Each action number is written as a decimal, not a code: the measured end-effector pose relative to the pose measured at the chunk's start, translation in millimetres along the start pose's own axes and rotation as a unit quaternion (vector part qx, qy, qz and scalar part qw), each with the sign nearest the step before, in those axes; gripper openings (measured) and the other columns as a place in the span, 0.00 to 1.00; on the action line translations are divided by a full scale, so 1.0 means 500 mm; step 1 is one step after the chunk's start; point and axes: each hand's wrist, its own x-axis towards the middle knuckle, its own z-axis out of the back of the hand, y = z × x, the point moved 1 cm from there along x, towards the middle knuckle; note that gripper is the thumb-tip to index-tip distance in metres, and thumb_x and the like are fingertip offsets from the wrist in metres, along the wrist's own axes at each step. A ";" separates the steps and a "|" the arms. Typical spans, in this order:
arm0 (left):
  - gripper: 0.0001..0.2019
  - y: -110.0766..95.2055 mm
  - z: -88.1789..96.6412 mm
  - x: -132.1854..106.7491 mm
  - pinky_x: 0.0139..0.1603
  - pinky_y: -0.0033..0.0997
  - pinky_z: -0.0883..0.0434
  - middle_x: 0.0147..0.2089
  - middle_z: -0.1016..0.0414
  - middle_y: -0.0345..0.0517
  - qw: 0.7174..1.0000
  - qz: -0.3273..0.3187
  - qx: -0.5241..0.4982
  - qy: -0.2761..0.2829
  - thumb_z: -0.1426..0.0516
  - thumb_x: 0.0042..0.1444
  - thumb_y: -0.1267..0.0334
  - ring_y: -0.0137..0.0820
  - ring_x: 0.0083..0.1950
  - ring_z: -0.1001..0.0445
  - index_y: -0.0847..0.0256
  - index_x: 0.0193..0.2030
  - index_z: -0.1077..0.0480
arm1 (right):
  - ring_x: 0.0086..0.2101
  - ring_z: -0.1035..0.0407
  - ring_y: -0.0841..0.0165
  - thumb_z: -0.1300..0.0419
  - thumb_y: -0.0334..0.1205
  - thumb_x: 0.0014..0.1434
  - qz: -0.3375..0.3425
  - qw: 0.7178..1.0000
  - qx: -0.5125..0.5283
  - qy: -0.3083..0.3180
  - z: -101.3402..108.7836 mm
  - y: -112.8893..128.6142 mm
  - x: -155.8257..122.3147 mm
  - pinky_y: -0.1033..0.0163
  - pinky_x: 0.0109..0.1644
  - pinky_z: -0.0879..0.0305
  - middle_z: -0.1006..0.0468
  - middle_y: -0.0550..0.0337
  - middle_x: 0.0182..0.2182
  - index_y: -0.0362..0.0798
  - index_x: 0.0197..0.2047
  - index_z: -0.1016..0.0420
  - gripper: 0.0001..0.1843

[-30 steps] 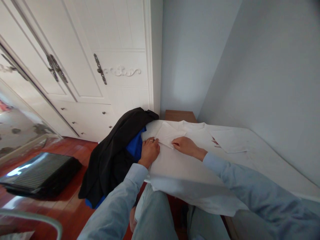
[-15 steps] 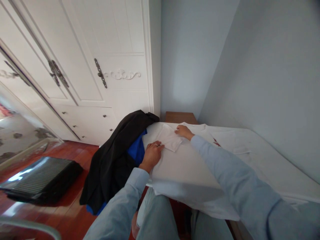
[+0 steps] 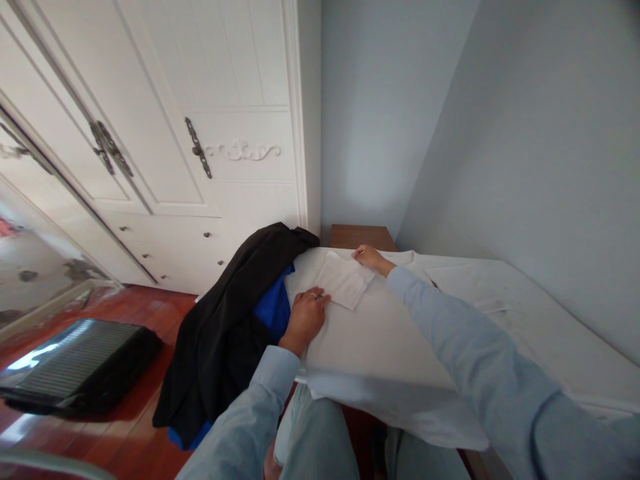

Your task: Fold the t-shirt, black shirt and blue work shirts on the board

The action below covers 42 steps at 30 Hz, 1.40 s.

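Note:
A white shirt (image 3: 385, 333) lies spread over a long surface in front of me, its front part hanging down over the near edge. What looks like its short sleeve (image 3: 345, 283) is laid out flat at the left end. My left hand (image 3: 306, 317), with a ring on one finger, rests palm down at the sleeve's lower left edge, fingers stretched over the cloth. Farther back, my right hand (image 3: 371, 258) pinches the white cloth near the sleeve's upper edge. A small dark red mark (image 3: 435, 285) on the shirt is partly covered by my right forearm.
A black garment (image 3: 220, 313) with blue cloth (image 3: 273, 307) drapes over the surface's left end. Behind stand a white wardrobe (image 3: 250, 80) and a brown wooden piece (image 3: 363, 237). Grey-blue wall (image 3: 550, 167) borders the right. A black ribbed case (image 3: 85, 367) lies on the red floor.
My right hand has shifted slightly right with the pinched cloth, and the sleeve has spread a little to the right. The left hand has stayed at the sleeve's edge.

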 end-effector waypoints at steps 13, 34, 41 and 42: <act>0.22 -0.003 0.004 0.000 0.65 0.44 0.34 0.63 0.24 0.53 1.000 0.005 0.008 0.000 0.48 0.62 0.76 0.40 0.67 0.30 0.57 0.58 0.23 | 0.20 0.44 0.75 0.20 0.45 0.40 -0.089 0.930 0.180 0.308 0.074 -0.048 -0.039 0.68 0.26 0.43 0.37 0.70 0.16 0.48 0.22 0.35 0.25; 0.30 0.004 0.004 -0.003 0.65 0.47 0.34 0.64 0.26 0.52 1.000 -0.020 -0.007 -0.003 0.50 0.55 0.83 0.41 0.67 0.31 0.53 0.58 0.22 | 0.48 0.25 0.61 0.36 0.39 0.61 0.266 0.960 -0.054 0.065 0.001 0.022 -0.074 0.60 0.54 0.33 0.17 0.51 0.48 0.46 0.49 0.21 0.13; 0.30 0.012 -0.002 -0.003 0.67 0.46 0.35 0.62 0.24 0.49 0.998 -0.055 -0.027 -0.001 0.49 0.53 0.85 0.38 0.67 0.31 0.54 0.55 0.21 | 0.57 0.28 0.59 0.42 0.33 0.64 0.310 0.944 -0.082 0.079 -0.070 0.017 -0.057 0.55 0.63 0.36 0.21 0.47 0.56 0.46 0.54 0.21 0.17; 0.30 0.012 -0.003 -0.002 0.67 0.45 0.34 0.62 0.24 0.49 0.998 -0.057 -0.028 0.000 0.49 0.52 0.85 0.38 0.66 0.30 0.54 0.55 0.21 | 0.58 0.29 0.59 0.43 0.33 0.64 0.307 0.946 -0.077 0.071 -0.073 0.012 -0.053 0.54 0.63 0.37 0.22 0.46 0.58 0.45 0.55 0.22 0.17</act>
